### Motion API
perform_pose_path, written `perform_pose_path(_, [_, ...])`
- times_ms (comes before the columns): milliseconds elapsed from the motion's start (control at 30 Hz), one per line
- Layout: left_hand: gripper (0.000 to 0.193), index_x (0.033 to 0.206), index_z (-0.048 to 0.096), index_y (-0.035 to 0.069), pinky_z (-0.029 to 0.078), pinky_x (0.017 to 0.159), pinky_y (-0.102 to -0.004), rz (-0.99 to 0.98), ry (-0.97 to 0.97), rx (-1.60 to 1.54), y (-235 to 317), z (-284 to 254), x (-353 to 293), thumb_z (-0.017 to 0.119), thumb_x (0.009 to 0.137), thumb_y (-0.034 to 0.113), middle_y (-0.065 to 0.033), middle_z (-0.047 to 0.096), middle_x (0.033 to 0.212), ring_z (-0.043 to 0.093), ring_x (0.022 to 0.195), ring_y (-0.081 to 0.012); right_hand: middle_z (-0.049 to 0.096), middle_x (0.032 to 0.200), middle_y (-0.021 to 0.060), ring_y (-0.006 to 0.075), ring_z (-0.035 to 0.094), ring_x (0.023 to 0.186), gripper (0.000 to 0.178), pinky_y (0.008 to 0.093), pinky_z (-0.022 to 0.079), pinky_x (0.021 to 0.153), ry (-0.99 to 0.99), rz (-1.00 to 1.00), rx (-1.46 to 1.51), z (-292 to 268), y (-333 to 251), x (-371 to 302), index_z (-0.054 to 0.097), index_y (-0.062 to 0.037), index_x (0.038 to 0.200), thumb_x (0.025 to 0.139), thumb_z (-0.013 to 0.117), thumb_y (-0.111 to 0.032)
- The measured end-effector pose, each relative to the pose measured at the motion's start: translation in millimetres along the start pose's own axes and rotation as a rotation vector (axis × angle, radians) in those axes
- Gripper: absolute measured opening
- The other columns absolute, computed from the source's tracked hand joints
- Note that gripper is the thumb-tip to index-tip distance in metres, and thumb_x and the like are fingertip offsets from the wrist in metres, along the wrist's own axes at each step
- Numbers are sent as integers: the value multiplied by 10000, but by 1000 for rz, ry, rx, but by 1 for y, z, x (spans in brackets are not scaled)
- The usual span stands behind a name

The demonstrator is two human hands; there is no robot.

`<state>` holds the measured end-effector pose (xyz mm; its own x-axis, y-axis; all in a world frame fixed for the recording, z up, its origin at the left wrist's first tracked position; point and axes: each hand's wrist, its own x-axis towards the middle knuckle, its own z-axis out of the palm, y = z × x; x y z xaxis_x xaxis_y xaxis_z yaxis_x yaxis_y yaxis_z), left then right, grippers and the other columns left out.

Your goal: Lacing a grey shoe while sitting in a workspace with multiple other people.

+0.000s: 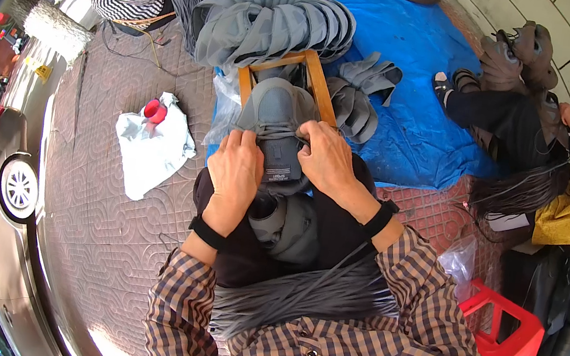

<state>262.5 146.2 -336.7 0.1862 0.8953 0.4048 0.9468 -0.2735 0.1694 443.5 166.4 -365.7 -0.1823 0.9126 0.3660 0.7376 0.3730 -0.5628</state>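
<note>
A grey shoe upper (275,103) lies in front of me, its toe pointing away and its tongue (280,160) toward me. Thin grey shoelace (275,132) crosses its eyelet rows. My left hand (235,175) is closed, its curled fingers gripping the upper's left edge. At the right eyelets, my right hand (332,157) pinches the shoelace between thumb and fingers; the exact tips are partly hidden. Another grey shoe upper (288,229) rests between my legs. Across my lap lies a thick bundle of loose grey laces (305,294).
Beyond the upper stands a wooden frame (322,90), with stacked grey shoe uppers (276,31) behind it on a blue tarp (422,135). A white bag (153,148) lies left on the pavement. Two people sit nearby. A red stool (506,340) stands right; a parked car (1,225) is left.
</note>
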Motion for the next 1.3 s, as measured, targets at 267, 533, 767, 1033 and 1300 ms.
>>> perform_pose_path(267, [394,986,544,100,542,634,-336,381,-255,282,0,-15,10,740,651,32,-92,580,861,641,826,-266,556,881,74,252,607,860,168,334,483,654,-299,-421,-557,-12,-17,3,642,-95,879,719,684,-117])
perform_pose_path(533, [121,858,619,109,492,697,-292,547,-335,481,8,-10,32,664,746,120,-36,542,969,573,922,-189,508,915,52,229,541,862,39,345,401,737,-114,-785,-359,-15,11,43,630,-105,776,764,631,-141])
perform_pose_path(767, [112,874,702,104,475,667,-290,607,-389,458,-8,-2,43,637,787,132,-9,561,908,586,863,-172,594,1073,88,191,572,974,97,307,459,859,167,-463,706,-101,-66,70,598,-29,813,773,687,-25])
perform_pose_path(1033, [158,899,669,-10,430,627,-218,-83,-176,-1076,42,-117,113,667,877,147,27,605,735,510,686,-53,556,1280,177,170,631,921,103,320,508,824,23,-390,1088,-120,-57,52,611,10,941,862,664,-31])
perform_pose_path(1300, [172,904,701,38,464,629,-252,47,-207,-921,53,-94,95,732,794,167,-69,608,814,579,666,-128,670,885,113,152,661,682,260,254,549,632,-256,55,1328,-76,-46,31,538,19,1177,929,576,-50])
